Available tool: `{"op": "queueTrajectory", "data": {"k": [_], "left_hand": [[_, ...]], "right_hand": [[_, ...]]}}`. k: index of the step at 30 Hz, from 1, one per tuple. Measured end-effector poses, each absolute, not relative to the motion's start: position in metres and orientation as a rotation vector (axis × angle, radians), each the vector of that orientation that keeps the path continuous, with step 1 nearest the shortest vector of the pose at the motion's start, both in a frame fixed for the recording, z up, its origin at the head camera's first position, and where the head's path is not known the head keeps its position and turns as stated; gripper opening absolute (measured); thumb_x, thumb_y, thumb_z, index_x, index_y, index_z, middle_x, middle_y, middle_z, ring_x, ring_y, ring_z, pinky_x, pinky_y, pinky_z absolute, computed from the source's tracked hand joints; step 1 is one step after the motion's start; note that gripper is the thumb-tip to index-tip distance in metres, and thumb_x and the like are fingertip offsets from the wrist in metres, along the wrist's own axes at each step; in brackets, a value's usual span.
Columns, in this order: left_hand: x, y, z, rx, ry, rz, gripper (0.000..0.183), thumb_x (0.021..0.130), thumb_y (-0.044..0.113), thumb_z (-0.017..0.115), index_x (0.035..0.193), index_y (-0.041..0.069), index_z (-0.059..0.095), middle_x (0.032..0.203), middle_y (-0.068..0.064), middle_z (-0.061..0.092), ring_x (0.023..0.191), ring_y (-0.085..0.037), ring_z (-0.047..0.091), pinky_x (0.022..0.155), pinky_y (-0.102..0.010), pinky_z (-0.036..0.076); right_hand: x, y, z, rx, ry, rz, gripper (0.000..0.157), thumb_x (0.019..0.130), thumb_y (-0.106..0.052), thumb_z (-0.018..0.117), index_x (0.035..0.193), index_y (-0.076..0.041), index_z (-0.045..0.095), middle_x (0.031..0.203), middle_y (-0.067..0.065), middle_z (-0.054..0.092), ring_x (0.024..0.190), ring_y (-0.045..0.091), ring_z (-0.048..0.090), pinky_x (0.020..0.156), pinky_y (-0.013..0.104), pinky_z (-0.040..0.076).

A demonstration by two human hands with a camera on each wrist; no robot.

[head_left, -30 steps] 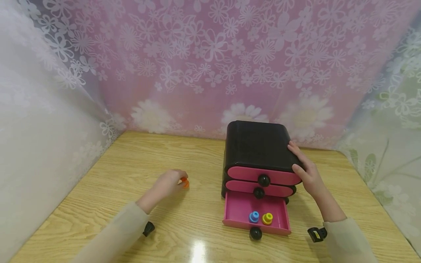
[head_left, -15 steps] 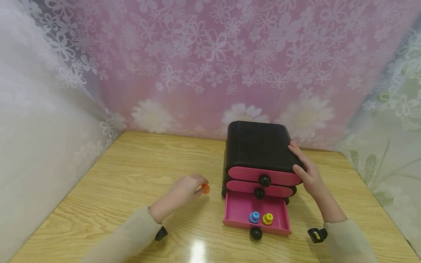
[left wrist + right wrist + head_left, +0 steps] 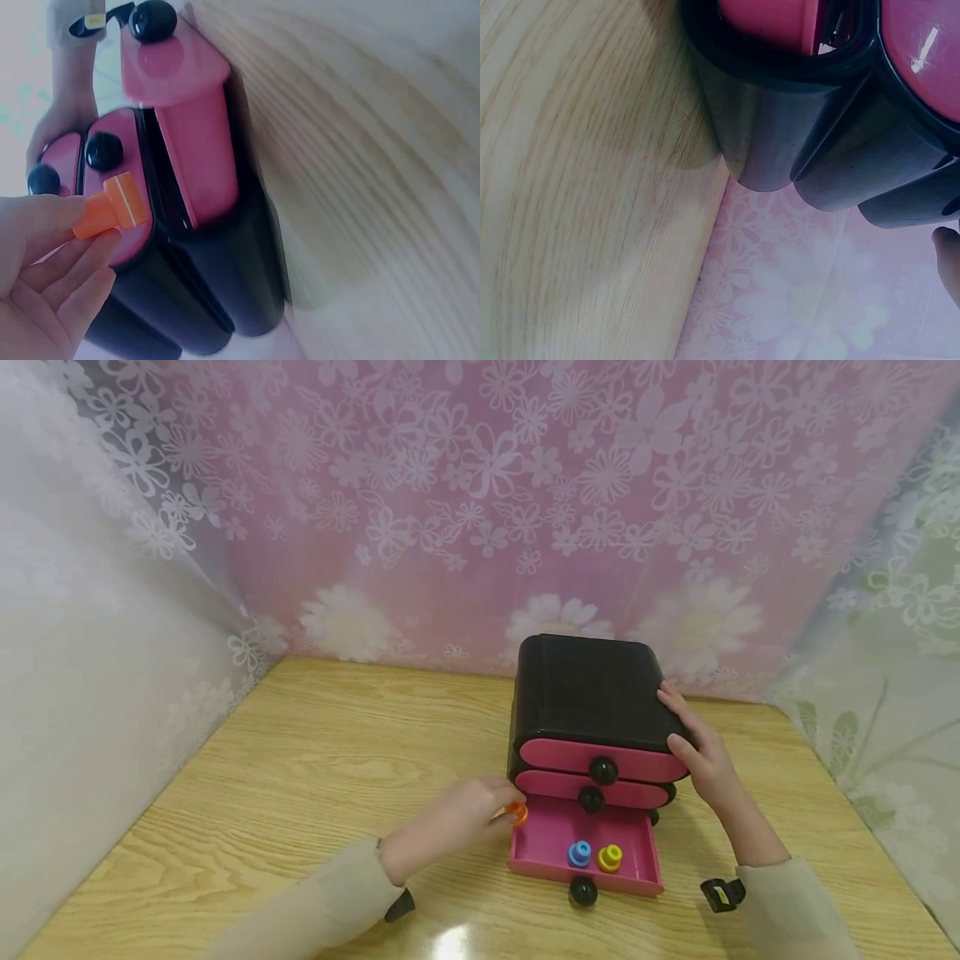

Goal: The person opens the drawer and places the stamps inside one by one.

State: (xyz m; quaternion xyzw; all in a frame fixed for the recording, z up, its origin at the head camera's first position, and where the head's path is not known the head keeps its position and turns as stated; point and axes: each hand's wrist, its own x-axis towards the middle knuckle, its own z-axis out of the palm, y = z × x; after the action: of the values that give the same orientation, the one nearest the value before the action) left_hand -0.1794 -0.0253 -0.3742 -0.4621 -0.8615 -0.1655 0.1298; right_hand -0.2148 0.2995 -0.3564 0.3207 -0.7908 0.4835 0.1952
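Observation:
My left hand point(image 3: 457, 822) pinches a small orange stepped plastic peg point(image 3: 517, 813) between thumb and fingers, at the left side wall of the pulled-out bottom drawer point(image 3: 546, 827). In the left wrist view the peg point(image 3: 126, 201) shows a wide end and a narrower stem. Inside the drawer, near its front, stand a blue peg point(image 3: 579, 853) and a yellow peg point(image 3: 611, 858) of similar shape. My right hand point(image 3: 701, 756) rests against the right side of the black drawer cabinet point(image 3: 592, 685), fingers extended along its upper edge. Only part of that hand point(image 3: 949, 262) shows in the right wrist view.
The cabinet's upper two pink drawers, the top drawer point(image 3: 562, 758) and the middle drawer point(image 3: 551, 786), are closed, each with a round black knob. It stands on a wood-grain table point(image 3: 337, 727). Behind hangs a pink floral curtain point(image 3: 450, 527), with pale sheets at both sides.
My left hand has carried the orange peg rightward across the table to the open drawer's left edge. The right hand, cabinet and other pegs have stayed in place.

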Motion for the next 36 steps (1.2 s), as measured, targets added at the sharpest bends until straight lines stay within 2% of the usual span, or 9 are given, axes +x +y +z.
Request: {"op": "queueTrajectory", "data": {"k": [9,14,29,36], "left_hand": [[-0.177,-0.001,-0.376,-1.383,-2.622,-0.356,0.020,0.081,0.019,0.064,0.099,0.011,0.065,0.090,0.004,0.060,0.075,-0.002,0.055,0.066,-0.013,0.045],[-0.178,0.008,-0.380,-1.409,-2.661,-0.335,0.018,0.081,0.020,0.064,0.098,0.013,0.065,0.086,0.005,0.059,0.072,-0.001,0.053,0.063,-0.012,0.043],[-0.181,0.017,-0.397,-1.451,-2.613,-0.236,0.006,0.078,0.018,0.065,0.082,0.015,0.061,0.070,0.010,0.047,0.058,-0.001,0.042,0.050,-0.015,0.037],[-0.179,0.018,-0.396,-1.453,-2.658,-0.228,0.005,0.079,0.017,0.065,0.080,0.015,0.060,0.067,0.009,0.046,0.055,-0.001,0.040,0.048,-0.015,0.034]], "right_hand": [[-0.217,0.298,-0.358,0.876,-2.199,1.369,0.045,0.091,-0.006,0.042,0.133,0.005,0.032,0.142,0.015,0.022,0.132,0.016,0.015,0.100,0.017,0.018],[-0.217,0.298,-0.358,0.857,-2.172,1.396,0.045,0.091,-0.010,0.044,0.133,0.003,0.035,0.142,0.015,0.024,0.131,0.018,0.016,0.099,0.017,0.020],[-0.216,0.299,-0.358,0.897,-2.202,1.386,0.046,0.092,-0.010,0.041,0.134,0.003,0.030,0.143,0.015,0.020,0.132,0.016,0.013,0.100,0.017,0.017],[-0.216,0.300,-0.358,0.891,-2.213,1.388,0.046,0.092,-0.010,0.040,0.135,0.003,0.030,0.144,0.014,0.019,0.132,0.015,0.013,0.100,0.017,0.017]]}}
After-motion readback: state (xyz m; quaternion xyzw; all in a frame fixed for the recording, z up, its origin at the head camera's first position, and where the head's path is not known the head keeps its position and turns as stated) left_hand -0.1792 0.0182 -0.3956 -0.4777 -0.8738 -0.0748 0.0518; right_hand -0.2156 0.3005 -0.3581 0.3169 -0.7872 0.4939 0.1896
